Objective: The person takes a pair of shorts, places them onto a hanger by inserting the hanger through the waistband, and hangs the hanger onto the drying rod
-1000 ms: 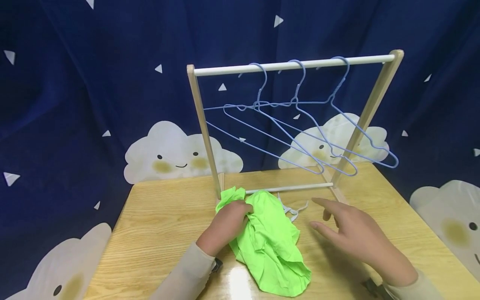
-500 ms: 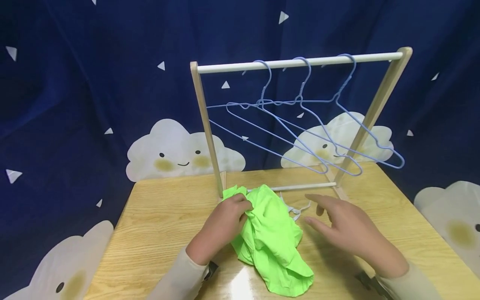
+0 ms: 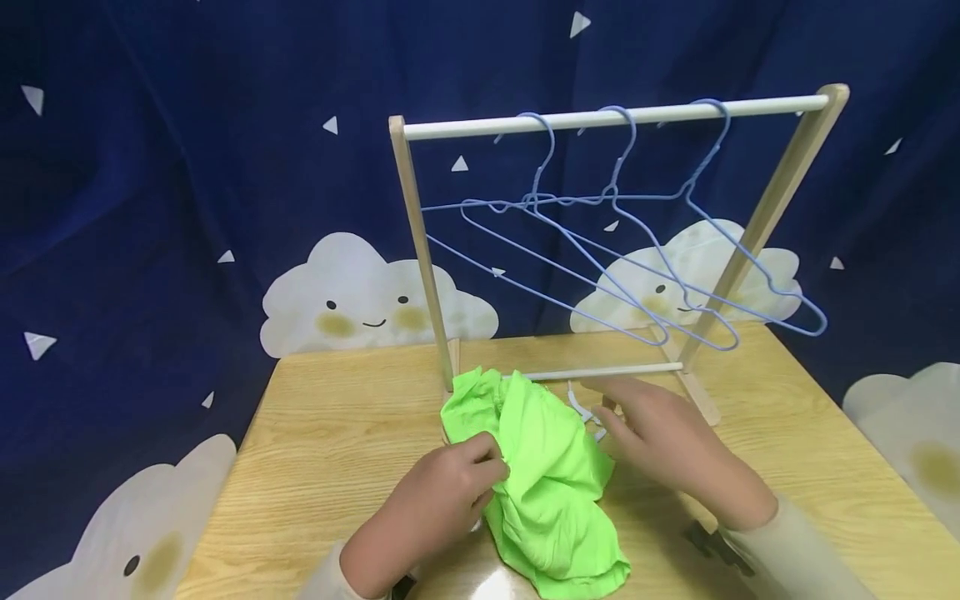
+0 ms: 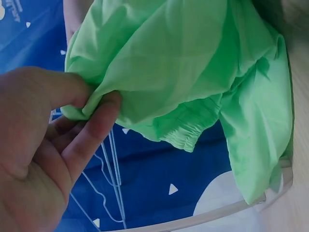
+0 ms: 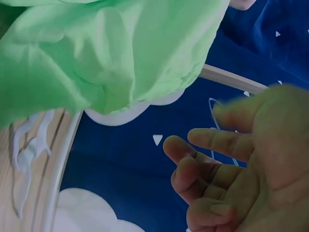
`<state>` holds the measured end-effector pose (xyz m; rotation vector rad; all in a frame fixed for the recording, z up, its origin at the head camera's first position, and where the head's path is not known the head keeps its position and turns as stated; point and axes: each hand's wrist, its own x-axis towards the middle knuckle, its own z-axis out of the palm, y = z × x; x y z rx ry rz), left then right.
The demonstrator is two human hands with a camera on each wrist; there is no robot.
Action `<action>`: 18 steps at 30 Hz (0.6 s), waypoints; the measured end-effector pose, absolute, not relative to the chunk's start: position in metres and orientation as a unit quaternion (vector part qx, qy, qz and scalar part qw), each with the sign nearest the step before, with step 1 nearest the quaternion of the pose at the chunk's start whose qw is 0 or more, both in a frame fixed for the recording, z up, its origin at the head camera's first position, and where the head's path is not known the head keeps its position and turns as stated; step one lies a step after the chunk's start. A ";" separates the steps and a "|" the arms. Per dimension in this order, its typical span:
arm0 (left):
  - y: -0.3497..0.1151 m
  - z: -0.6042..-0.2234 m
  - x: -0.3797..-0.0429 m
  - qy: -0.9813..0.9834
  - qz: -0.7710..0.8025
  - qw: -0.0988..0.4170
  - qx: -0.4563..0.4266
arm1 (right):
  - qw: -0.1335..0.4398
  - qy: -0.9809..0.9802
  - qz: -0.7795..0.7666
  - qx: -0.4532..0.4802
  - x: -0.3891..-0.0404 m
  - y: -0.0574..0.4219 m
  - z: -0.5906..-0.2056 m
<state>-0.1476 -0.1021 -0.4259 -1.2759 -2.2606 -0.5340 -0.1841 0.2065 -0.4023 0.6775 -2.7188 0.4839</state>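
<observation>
A bright green garment is bunched up above the wooden table, in front of the rack. The left hand pinches a fold at its left side between thumb and fingers, as the left wrist view also shows. A gathered elastic edge of the cloth hangs beyond those fingers. On the garment's right, the right hand is raised with loosely bent fingers and holds nothing. In the right wrist view a gap separates its fingers from the green cloth. Behind the garment lies a white strap-like piece, partly covered in the head view.
A small clothes rack with wooden posts and a white top rail stands at the back of the table. Three blue wire hangers hang from the rail. A dark blue curtain with clouds and triangles is behind.
The left hand has moved down and toward the person along the garment's left side, still gripping cloth. The right hand has come left, closer to the garment. The head view has shifted slightly.
</observation>
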 end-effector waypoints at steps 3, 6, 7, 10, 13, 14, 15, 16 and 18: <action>-0.102 -0.424 -0.139 -0.821 -0.172 0.246 -0.486 | 0.132 -0.945 0.174 0.245 -0.190 0.199 -0.404; -0.100 -0.422 -0.131 -0.817 -0.140 0.250 -0.501 | 0.110 -0.942 0.177 0.262 -0.196 0.190 -0.408; -0.100 -0.421 -0.129 -0.816 -0.131 0.249 -0.505 | 0.104 -0.941 0.178 0.270 -0.197 0.188 -0.410; -0.100 -0.419 -0.123 -0.821 -0.105 0.232 -0.511 | 0.085 -0.930 0.191 0.303 -0.200 0.180 -0.417; -0.099 -0.418 -0.118 -0.824 -0.095 0.205 -0.520 | 0.071 -0.921 0.200 0.327 -0.200 0.172 -0.424; -0.098 -0.418 -0.117 -0.824 -0.089 0.199 -0.523 | 0.069 -0.919 0.201 0.333 -0.199 0.170 -0.427; -0.098 -0.418 -0.117 -0.824 -0.085 0.194 -0.526 | 0.067 -0.919 0.200 0.334 -0.198 0.168 -0.429; -0.097 -0.418 -0.116 -0.823 -0.081 0.190 -0.530 | 0.068 -0.919 0.197 0.334 -0.198 0.167 -0.431; -0.097 -0.419 -0.116 -0.822 -0.077 0.176 -0.535 | 0.080 -0.918 0.193 0.336 -0.197 0.165 -0.435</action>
